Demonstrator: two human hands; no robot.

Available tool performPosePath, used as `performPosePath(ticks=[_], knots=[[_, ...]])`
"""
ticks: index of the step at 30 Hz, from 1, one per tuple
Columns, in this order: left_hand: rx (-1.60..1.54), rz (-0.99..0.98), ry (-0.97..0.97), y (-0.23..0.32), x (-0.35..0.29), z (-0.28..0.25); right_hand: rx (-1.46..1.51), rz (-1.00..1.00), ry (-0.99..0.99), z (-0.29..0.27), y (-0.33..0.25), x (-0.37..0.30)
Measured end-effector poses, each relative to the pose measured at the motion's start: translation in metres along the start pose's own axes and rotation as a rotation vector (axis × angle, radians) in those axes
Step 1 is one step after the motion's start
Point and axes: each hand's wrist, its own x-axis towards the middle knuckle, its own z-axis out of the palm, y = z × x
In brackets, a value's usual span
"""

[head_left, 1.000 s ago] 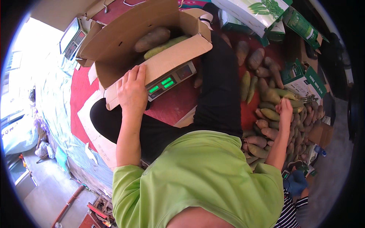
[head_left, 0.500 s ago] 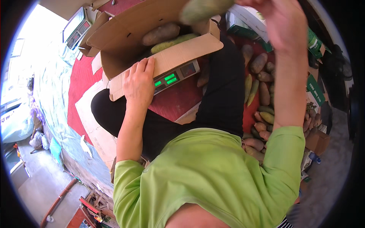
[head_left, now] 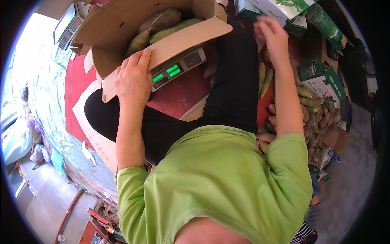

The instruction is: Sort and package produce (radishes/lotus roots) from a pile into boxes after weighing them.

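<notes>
An open cardboard box (head_left: 111, 34) rests on a digital scale (head_left: 178, 71) with lit green displays. Inside it lie a long green radish (head_left: 174, 30), a second green radish (head_left: 139, 42) at the left, and a brownish root (head_left: 160, 19) behind them. My left hand (head_left: 134, 77) grips the box's near flap (head_left: 189, 45), fingers hooked over its edge. Over to the right of the box, my right hand (head_left: 274, 36) is lifted above the loose roots, fingers loosely apart and slightly blurred, with nothing visible in them.
Piled at the right are reddish roots (head_left: 315, 126) and green radishes (head_left: 306, 95). Green-and-white cartons (head_left: 323, 77) stand around the pile. Another scale (head_left: 69, 26) sits at the far left. My black-clad leg (head_left: 233, 77) lies between box and pile, over red matting (head_left: 172, 101).
The green radish that my right hand carried above the box now lies in its left part. My right hand has come away, down toward the pile, without it. My left hand keeps the flap.
</notes>
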Motion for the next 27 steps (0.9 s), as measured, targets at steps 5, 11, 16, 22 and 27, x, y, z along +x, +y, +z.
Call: performPosePath(ticks=[5,11,16,22,27], knots=[[0.051,0.028,0.030,-0.001,0.001,0.000,-0.339,0.296,0.082,-0.086,0.180,-0.086],[0.079,-0.010,0.020,0.002,0.000,0.002,-0.541,0.602,-0.147,-0.105,0.301,-0.235],[0.069,0.001,0.043,0.008,0.005,0.007,-0.135,0.921,-0.077,-0.089,0.338,-0.311],[0.063,0.016,0.032,0.013,0.008,0.011,-0.412,0.834,-0.207,-0.074,0.320,-0.317],[0.089,-0.008,0.045,0.010,0.003,0.007,0.000,0.884,-0.154,-0.050,0.305,-0.294]])
